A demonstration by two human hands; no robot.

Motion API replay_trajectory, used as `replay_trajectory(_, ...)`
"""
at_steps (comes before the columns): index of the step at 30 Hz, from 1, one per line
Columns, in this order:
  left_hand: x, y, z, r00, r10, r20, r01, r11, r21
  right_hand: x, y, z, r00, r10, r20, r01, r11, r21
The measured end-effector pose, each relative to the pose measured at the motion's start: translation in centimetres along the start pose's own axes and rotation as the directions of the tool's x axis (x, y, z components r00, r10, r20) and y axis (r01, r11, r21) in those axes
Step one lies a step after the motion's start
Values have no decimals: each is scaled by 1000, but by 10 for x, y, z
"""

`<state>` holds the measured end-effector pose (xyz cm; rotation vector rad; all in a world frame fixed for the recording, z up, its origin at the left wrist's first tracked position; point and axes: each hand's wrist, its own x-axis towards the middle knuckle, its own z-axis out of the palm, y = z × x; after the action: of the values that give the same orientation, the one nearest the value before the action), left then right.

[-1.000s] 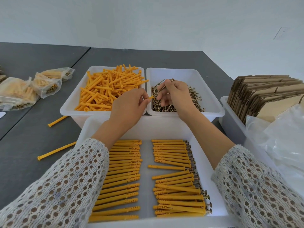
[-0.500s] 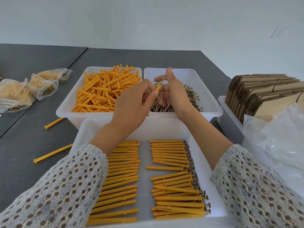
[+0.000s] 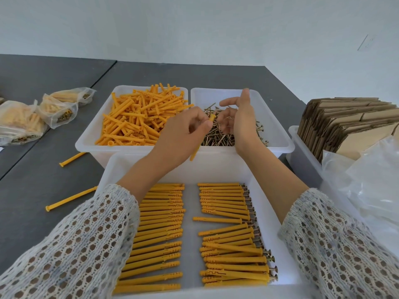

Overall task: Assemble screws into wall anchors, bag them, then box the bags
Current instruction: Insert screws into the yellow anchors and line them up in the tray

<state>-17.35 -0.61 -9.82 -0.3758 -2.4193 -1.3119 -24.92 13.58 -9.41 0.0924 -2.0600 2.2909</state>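
Apart now: the hands were pressed together at the anchor's top half a second ago, and the right hand (image 3: pixel 238 119) has drawn back, fingers loosely spread, thumb up, holding nothing I can make out. Left hand (image 3: pixel 183 137) grips one ribbed orange plastic anchor (image 3: pixel 210 120), its end poking up past the fingers, over the far right bin of thin brassy screws (image 3: pixel 218 138). Far left bin (image 3: pixel 90 139), smooth white plastic, heaps loose anchors (image 3: pixel 138 119). Near tray (image 3: pixel 218 169) holds two neat rows of assembled anchors (image 3: pixel 226 234), screw heads showing right. Corrugated card flats (image 3: pixel 349 121) right; filled clear bags (image 3: pixel 58 108) left.
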Motion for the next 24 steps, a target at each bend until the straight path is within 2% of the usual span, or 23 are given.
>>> replay_trajectory(2,-5,5,2,981,3,192,-10,999,32,4,3,-5,990,51,-133,-51,999,3)
replay_trajectory(3,-8,7,5,964,11,266,-41,993,108,6,3,-7,980,82,-181,-80,997,16)
replay_trajectory(6,-17,14,13,913,68,403,-236,892,384,10,4,-15,955,170,-244,-150,984,97)
replay_trajectory(8,-23,20,19,882,91,462,-313,847,430,12,5,-18,949,190,-250,-161,978,133)
replay_trajectory(10,-28,23,30,842,59,537,-339,831,440,12,6,-18,949,190,-250,-160,978,134)
replay_trajectory(13,-40,24,51,735,-1,678,-372,836,404,13,7,-16,949,192,-251,-169,979,113)
replay_trajectory(17,-60,24,74,632,34,774,-453,827,333,13,8,-16,957,159,-244,-150,987,58)
replay_trajectory(24,-64,24,79,613,53,789,-449,845,291,12,9,-15,967,125,-221,-130,992,-7)
